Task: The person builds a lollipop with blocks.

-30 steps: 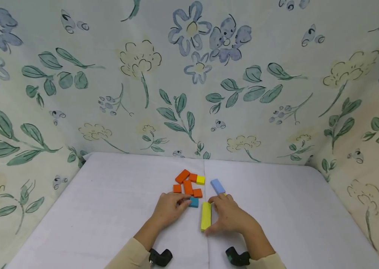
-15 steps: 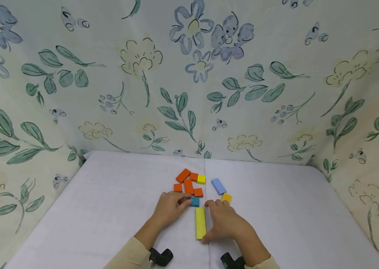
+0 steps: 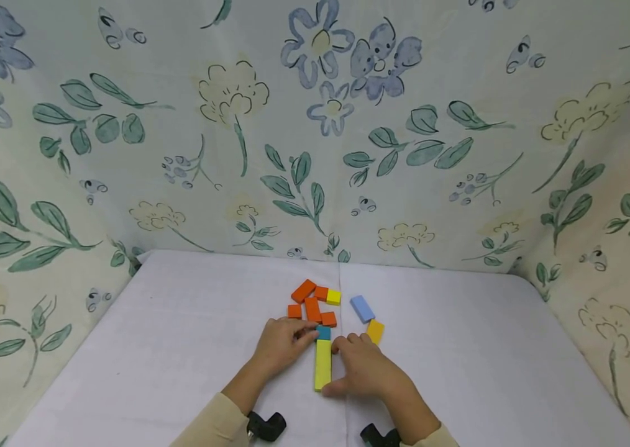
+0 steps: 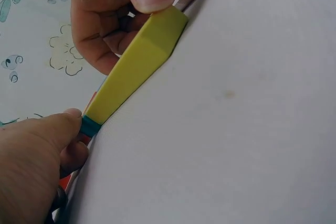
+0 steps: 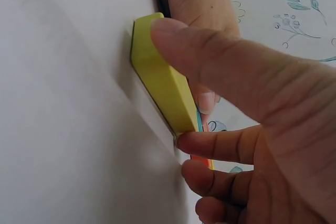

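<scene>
In the head view a long yellow block (image 3: pixel 323 366) lies lengthwise on the white cloth, its far end against a small teal block (image 3: pixel 324 333). My left hand (image 3: pixel 280 346) holds the teal block at its left side with thumb and fingertips. With the thumb at its near end and fingers near its far right edge, my right hand (image 3: pixel 368 369) grips the yellow block. The left wrist view shows the right thumb pressing the end of the yellow block (image 4: pixel 131 66), and the left thumb on the teal block (image 4: pixel 90 127).
Several orange-red blocks (image 3: pixel 312 309) lie just beyond the teal one, beside a small yellow cube-like block (image 3: pixel 334 298). To the right are a light blue block (image 3: pixel 362 308) and an amber block (image 3: pixel 375 331). A floral cloth (image 3: pixel 225 186) hangs behind the table.
My right hand has moved the long yellow block leftward, then up against the teal block's near side. The amber block has come into fuller view. My left hand stays by the teal block.
</scene>
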Tool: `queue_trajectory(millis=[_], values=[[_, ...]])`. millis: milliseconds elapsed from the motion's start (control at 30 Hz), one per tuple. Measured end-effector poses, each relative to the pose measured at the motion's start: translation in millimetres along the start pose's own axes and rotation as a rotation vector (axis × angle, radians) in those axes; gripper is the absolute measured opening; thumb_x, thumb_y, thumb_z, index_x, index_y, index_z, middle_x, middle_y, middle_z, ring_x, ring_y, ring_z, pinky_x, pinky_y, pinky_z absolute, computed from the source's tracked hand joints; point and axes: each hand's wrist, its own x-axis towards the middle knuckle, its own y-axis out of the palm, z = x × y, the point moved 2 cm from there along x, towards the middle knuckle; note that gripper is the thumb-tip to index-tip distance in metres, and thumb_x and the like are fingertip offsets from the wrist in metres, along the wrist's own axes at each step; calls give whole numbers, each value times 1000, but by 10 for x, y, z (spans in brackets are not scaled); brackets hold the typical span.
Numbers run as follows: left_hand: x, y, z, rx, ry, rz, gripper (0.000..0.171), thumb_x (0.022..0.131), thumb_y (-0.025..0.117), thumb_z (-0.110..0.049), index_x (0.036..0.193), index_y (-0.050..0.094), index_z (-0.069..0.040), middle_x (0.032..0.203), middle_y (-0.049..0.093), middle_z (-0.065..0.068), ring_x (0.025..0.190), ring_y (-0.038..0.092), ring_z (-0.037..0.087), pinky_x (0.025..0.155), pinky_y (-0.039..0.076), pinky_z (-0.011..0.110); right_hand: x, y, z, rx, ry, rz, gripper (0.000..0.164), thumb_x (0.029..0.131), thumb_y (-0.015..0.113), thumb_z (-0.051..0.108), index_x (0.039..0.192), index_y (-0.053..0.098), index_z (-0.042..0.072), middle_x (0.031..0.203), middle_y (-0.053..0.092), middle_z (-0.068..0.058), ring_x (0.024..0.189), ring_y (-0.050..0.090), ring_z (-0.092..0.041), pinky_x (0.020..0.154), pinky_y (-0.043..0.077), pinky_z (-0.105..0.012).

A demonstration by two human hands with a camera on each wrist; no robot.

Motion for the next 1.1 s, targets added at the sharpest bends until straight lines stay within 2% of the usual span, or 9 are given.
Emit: queue_trajectory(millis=[433, 600, 700, 833, 967, 1100], values=[[10, -20, 19, -3, 2, -7, 28, 95, 70, -43, 117, 79, -27, 104, 78, -10, 93, 64, 10, 80, 38, 31, 42, -1, 14, -5, -7, 5, 71, 68, 87, 62, 117, 62, 18, 106, 60, 0, 92, 45, -19, 79, 46, -37], [8, -23, 16, -8, 10, -11, 28, 95, 70, -43, 116, 79, -27, 101, 78, -10, 91, 62, 9, 80, 36, 31, 51, -29, -48, 82, 1, -6, 65, 73, 85, 61, 118, 63, 19, 103, 60, 1, 93, 46, -18, 76, 46, -36], [-2, -20, 6, -12, 9, -9, 27, 96, 70, -42, 116, 78, -27, 88, 73, -13, 83, 57, 6, 79, 34, 31, 80, -60, -137, 144, 46, -72, 56, 79, 81, 57, 117, 64, 19, 96, 58, 2, 90, 48, -17, 72, 45, -33], [-15, -16, 4, -12, -5, -1, 26, 97, 69, -43, 116, 78, -28, 77, 62, -18, 77, 49, 5, 77, 33, 31, 132, -98, -288, 135, 142, -226, 44, 85, 79, 50, 114, 65, 20, 93, 56, 0, 87, 49, -17, 71, 47, -32], [-18, -16, 1, -14, -7, 0, 26, 97, 68, -43, 116, 78, -29, 76, 61, -18, 76, 48, 4, 76, 33, 29, 162, -127, -452, 130, 237, -359, 38, 89, 77, 42, 118, 65, 19, 110, 58, -5, 100, 49, -21, 82, 52, -36], [-12, -17, -9, -29, 13, -3, 27, 97, 68, -45, 116, 78, -29, 71, 55, -19, 73, 47, 4, 73, 33, 28, 191, -150, -617, 129, 296, -446, 46, 92, 74, 38, 129, 60, 15, 126, 53, -13, 113, 47, -28, 91, 54, -43]])
